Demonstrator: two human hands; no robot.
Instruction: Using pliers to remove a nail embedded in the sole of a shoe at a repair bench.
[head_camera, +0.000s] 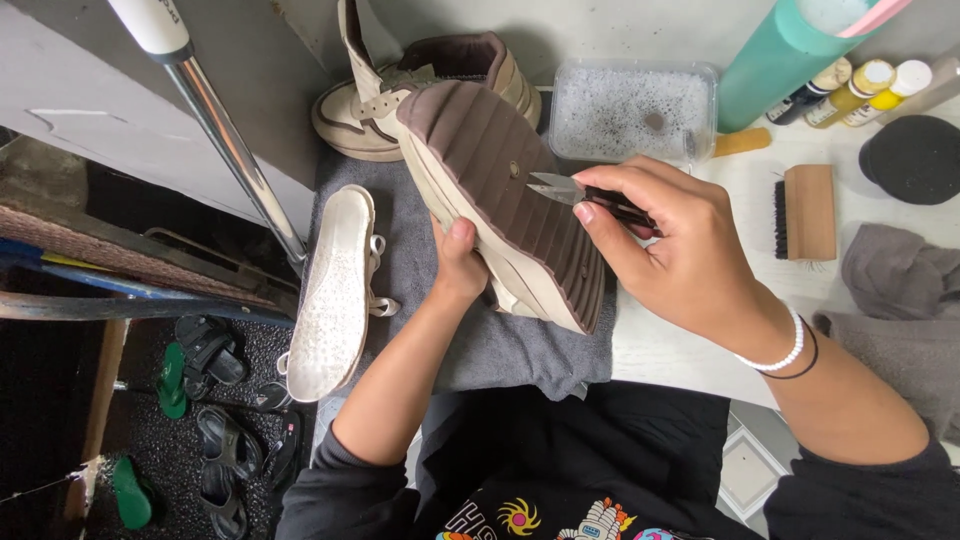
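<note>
Your left hand (458, 262) grips the cream shoe (505, 205) from beneath, its brown ribbed sole turned up above the grey towel (500, 345) on the bench (680, 350); your right hand (672, 245) pinches small scissors (580, 192), tips touching the sole. A second shoe (335, 290) lies sole-up just left; a wooden brush (808, 212) lies to the right.

A clear plastic tub (632, 110) full of soapy foam sits at the back of the tabletop (690, 350). Next to it stands a tall teal bottle (790, 60) and three small bottles with yellow caps (868, 90). A wooden brush (806, 212) lies near a round black lid (914, 158). Grey cloths (900, 290) sit on the right. Sandals (215, 400) lie on the floor.
</note>
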